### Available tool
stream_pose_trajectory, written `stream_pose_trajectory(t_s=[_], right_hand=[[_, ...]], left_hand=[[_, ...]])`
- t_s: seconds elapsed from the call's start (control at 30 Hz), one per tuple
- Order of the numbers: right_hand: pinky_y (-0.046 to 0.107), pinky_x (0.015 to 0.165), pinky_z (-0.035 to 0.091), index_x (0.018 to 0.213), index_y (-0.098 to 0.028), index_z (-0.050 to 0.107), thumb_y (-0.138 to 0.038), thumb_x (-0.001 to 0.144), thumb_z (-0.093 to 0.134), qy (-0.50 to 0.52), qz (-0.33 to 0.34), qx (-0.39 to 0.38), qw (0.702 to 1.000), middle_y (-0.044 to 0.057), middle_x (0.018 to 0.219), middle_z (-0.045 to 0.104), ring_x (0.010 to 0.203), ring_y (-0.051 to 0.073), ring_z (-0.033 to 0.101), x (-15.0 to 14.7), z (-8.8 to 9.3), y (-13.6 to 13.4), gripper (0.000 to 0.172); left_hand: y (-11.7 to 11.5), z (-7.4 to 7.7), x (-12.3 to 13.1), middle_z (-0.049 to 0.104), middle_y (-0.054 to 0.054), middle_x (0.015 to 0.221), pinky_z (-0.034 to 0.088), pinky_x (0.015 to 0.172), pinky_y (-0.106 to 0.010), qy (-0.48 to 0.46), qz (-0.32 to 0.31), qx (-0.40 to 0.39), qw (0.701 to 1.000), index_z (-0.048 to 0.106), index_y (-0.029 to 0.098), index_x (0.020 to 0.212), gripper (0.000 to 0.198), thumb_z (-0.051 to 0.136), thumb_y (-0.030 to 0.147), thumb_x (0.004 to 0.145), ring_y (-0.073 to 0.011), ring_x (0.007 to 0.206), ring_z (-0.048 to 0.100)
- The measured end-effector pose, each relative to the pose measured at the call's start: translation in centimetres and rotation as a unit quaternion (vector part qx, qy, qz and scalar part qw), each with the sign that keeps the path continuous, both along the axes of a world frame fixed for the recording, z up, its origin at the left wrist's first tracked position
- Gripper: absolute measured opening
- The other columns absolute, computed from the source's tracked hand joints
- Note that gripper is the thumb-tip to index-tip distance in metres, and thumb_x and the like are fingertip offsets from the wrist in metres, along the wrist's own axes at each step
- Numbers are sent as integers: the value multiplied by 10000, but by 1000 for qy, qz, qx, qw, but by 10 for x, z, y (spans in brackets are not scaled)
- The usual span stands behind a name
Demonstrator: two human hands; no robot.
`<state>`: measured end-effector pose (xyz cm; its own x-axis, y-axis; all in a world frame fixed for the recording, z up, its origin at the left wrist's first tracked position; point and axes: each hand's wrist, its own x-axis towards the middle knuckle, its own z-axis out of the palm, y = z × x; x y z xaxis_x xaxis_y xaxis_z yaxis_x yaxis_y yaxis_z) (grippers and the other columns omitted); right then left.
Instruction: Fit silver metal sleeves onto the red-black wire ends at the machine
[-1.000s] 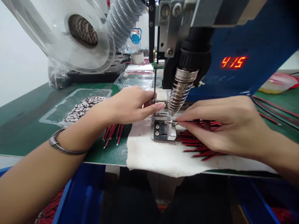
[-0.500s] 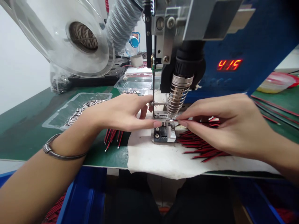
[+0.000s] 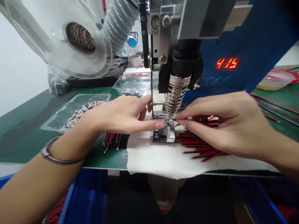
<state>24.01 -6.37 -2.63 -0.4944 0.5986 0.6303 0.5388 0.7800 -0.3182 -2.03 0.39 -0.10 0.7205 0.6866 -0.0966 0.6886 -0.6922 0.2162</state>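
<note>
My left hand reaches in from the left, fingers stretched, one fingertip touching the small metal fixture on the white cloth. My right hand comes from the right, thumb and forefinger pinched on a thin red-and-black wire at the fixture, right below the soldering iron tip with its coiled guard. A heap of red-and-black wires lies under my right hand. More such wires lie below my left hand.
A blue machine with a red display stands behind. A clear tray of small metal sleeves lies at left, a big clear reel and grey hose above it. Blue bins sit under the table edge.
My left hand slid down from the horizontal pin to the fixture, its fingertip now on it. My right hand stays pinched at the fixture. The view shifted slightly.
</note>
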Motion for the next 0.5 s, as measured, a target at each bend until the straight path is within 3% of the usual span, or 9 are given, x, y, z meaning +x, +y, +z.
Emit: stream_pose_trajectory(t_s=[0.3, 0.5], right_hand=[[273, 600, 586, 873, -263, 811, -124, 891, 672, -6, -2, -2, 1000, -22, 823, 829, 636, 166, 746, -1, 0, 0, 197], [227, 517, 517, 843, -232, 756, -109, 873, 682, -18, -5, 26, 999, -47, 689, 759, 497, 104, 639, 0, -2, 2, 146]], left_hand=[[-1, 0, 1, 764, -59, 975, 470, 680, -332, 0, 9, -4, 1000, 606, 202, 1272, 728, 531, 821, 896, -221, 790, 667], [1, 0, 1, 754, -65, 935, 448, 625, -317, -3, -1, -5, 1000, 599, 211, 1254, 677, 594, 773, 877, -211, 738, 644]])
